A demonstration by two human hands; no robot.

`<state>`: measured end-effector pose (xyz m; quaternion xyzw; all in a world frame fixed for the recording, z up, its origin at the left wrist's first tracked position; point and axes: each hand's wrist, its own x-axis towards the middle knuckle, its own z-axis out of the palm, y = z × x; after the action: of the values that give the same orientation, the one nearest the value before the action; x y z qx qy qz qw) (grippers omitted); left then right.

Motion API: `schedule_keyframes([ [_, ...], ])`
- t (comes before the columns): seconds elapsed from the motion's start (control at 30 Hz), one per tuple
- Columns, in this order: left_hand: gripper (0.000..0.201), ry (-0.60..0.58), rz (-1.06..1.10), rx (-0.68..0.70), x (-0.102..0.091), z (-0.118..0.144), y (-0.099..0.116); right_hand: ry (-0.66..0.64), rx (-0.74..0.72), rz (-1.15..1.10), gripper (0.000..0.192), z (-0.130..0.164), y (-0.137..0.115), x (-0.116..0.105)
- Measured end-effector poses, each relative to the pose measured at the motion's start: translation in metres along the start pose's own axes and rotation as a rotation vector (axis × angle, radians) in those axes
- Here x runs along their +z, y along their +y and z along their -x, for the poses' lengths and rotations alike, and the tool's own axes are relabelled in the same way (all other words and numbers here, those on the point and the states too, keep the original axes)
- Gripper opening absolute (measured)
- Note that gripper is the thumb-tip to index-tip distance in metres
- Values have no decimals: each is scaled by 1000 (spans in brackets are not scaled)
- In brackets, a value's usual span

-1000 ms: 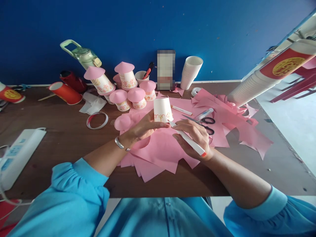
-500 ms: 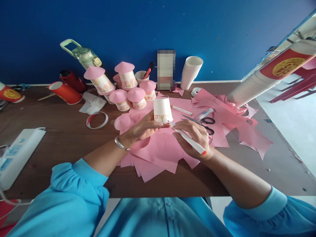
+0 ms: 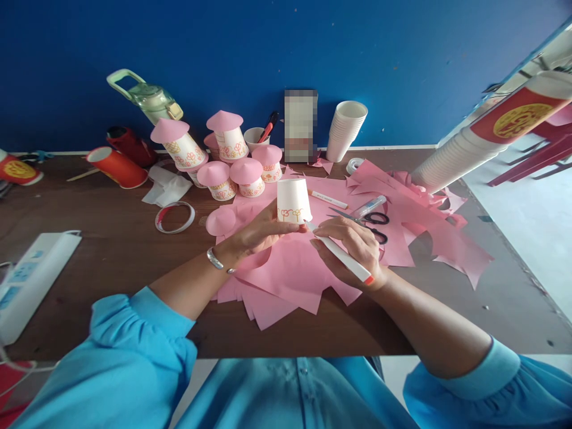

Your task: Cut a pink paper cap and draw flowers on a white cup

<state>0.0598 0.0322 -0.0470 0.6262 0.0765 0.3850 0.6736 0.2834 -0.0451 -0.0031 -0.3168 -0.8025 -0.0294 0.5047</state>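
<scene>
Paper cup (image 3: pixel 294 200) — orange flower drawings, no legible writing.

— Is there any writing to read on the worktop (image 3: pixel 111 250)?

— Nothing legible. The red cup (image 3: pixel 522 113) at the right edge bears a round gold emblem, but its marks are too small to make out. The same goes for the red cup (image 3: pixel 18 170) lying at the far left.

— And the white marker cap (image 3: pixel 328 199) on the pink paper (image 3: pixel 290 274)?

— It has a line of dark print along it, too fine to read.

— The white paper cup (image 3: pixel 293 199)?

— Only drawn orange flowers along its rim, no letters. The upright rectangle (image 3: pixel 300 125) against the blue wall is blurred out.
</scene>
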Motion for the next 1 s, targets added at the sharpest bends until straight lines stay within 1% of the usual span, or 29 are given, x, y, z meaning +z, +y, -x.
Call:
schedule_keyframes([
  [0.07,39,-36,-13,35,0,-2,-1,-3,2,-2,19,0,0,0],
  [0.17,36,-23,2,19,6,-4,6,-2,2,-6,17,-1,-1,0],
  [0.23,28,16,11,-55,12,-6,14,1,3,-3,16,-1,-1,1],
  [0.33,30,44,-1,-122,20,-8,24,3,5,0,17,1,0,2],
  [0.43,19,31,-1,-119,19,-8,24,0,7,3,16,1,0,2],
  [0.5,16,11,-10,-87,14,-6,18,0,6,6,16,1,0,2],
  [0.7,41,-81,-61,39,-1,4,1,-2,14,14,16,-1,-1,0],
  [0.83,51,-102,-66,44,-6,8,-4,-6,18,8,17,-2,-1,-1],
  [1.0,56,-115,-86,42,-11,13,-10,0,18,-4,16,-1,0,1],
])
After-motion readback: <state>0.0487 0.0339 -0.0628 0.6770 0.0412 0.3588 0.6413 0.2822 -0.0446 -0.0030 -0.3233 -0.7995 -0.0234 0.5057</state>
